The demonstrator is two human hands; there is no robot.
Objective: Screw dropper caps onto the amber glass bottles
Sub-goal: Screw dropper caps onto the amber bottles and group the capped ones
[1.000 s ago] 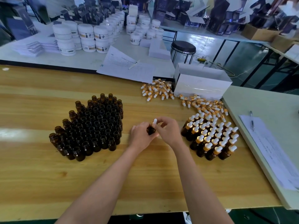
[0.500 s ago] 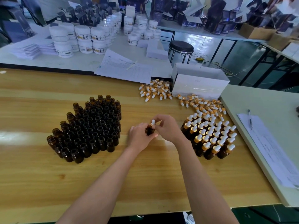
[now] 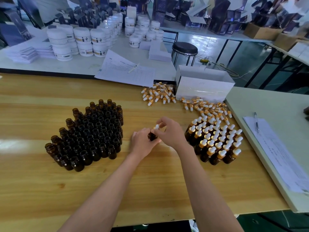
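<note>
- Many uncapped amber bottles [image 3: 90, 136] stand left on the wooden table [image 3: 50, 190]; capped ones [image 3: 217, 141] right
- Left hand [image 3: 142, 144] grips one bottle [image 3: 152, 136] between the groups; keep it upright
- Right hand [image 3: 172, 133] pinches its dropper cap [image 3: 156, 126]; turn squarely to avoid cross-threading

Runs to roughly sixty open bottles [image 3: 93, 136], about three dozen capped bottles [image 3: 215, 139], and one lone bottle [image 3: 152, 136]. Reaches dozens for loose caps [image 3: 207, 109], too jumbled for exact count. Adds one box [image 3: 204, 89], one stool [image 3: 184, 48], two pens [image 3: 256, 122].
</note>
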